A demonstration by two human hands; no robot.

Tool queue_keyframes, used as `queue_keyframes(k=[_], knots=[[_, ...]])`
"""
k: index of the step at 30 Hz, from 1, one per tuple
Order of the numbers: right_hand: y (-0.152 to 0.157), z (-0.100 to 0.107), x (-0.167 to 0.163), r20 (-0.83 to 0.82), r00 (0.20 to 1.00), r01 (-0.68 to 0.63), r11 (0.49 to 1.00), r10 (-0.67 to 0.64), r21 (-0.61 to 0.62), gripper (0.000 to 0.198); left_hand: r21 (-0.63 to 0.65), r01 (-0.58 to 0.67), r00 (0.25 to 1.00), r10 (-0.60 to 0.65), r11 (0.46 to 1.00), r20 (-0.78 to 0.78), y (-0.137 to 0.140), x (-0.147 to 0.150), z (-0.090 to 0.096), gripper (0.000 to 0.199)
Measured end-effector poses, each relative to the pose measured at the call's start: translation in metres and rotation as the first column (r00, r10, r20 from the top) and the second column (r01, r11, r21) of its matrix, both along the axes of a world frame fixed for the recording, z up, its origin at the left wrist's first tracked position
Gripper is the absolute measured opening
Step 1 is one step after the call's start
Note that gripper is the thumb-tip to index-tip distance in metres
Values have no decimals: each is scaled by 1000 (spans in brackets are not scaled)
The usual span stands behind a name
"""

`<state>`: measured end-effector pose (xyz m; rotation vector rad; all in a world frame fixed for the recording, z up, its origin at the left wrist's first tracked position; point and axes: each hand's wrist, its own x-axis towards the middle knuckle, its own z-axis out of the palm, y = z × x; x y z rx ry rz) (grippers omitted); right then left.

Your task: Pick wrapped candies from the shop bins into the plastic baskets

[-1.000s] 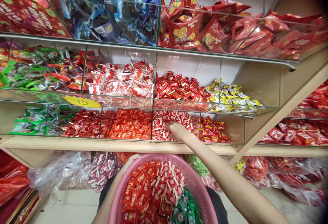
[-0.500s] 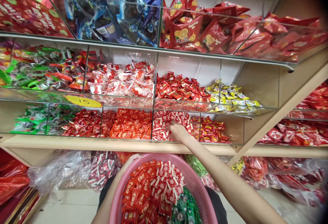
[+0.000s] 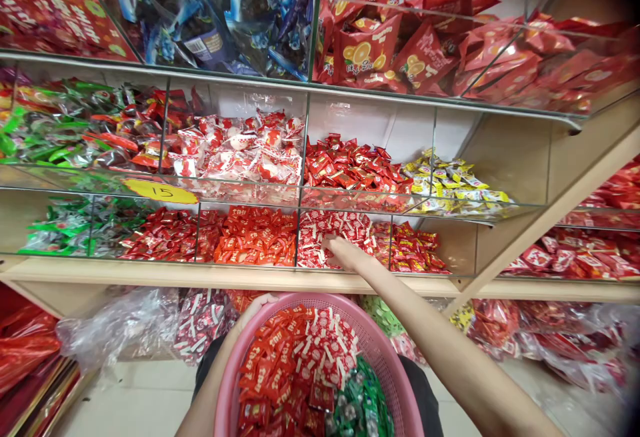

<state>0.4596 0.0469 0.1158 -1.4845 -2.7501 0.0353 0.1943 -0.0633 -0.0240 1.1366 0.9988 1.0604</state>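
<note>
A pink plastic basket [image 3: 409,384] sits between my knees, with orange-red, red-and-white, dark red and green wrapped candies in separate heaps. My left hand [image 3: 257,306] grips its left rim, fingers over the edge. In a lower-shelf compartment, my right hand [image 3: 344,253] is down among red-and-white wrapped candies [image 3: 357,225], its fingers curled around some of them. The fingertips are partly hidden by the wrappers and the hand.
Clear dividers part the bins of orange-red candies [image 3: 256,234], red-and-yellow candies [image 3: 415,247] and green candies [image 3: 60,227]. Above are more candy shelves and a yellow price tag [image 3: 160,190]. A wooden ledge [image 3: 150,277] runs along the front; bagged candies [image 3: 205,320] lie beneath.
My right hand has shifted slightly left within the red-and-white candies, its fingers curling further in. The view has tilted a little; my left hand stays on the basket rim.
</note>
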Motion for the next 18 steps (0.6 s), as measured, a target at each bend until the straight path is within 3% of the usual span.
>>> queue_keyframes(k=[7,12,18], knots=[[7,-11,5,-92,993,-69,998,70,17,23,71,-22,1000,23,997,-18,-8,2,5,34],[1,-3,9,-207,975,-64,996,75,58,25,100,-44,999,46,994,-26,-6,5,8,34],[-43,19,11,-472,873,-65,988,124,139,25,97,-48,998,51,994,-33,1,11,8,35]])
